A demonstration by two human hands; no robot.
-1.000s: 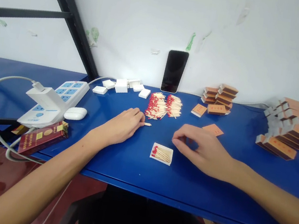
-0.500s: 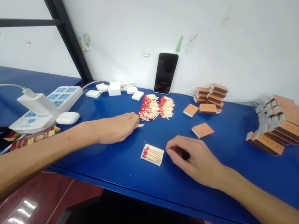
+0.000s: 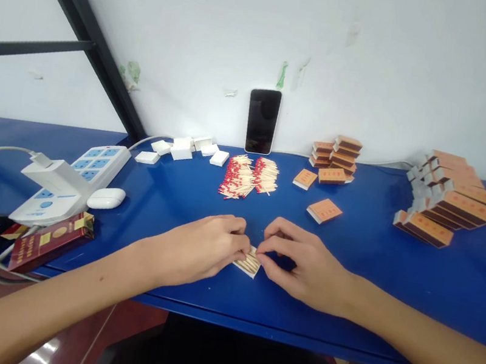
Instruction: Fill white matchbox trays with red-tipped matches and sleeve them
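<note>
Where both hands meet at the near middle of the blue worktop [image 3: 176, 196], the match tray [image 3: 249, 264] sits between them. Left hand [image 3: 207, 249]: grip pinched on the tray's left edge, covering most of it. Right hand [image 3: 299, 265]: thumb and forefinger pinching its right edge. Loose-match pile [image 3: 248, 177] behind; one orange matchbox [image 3: 324, 210] near the right hand.
</note>
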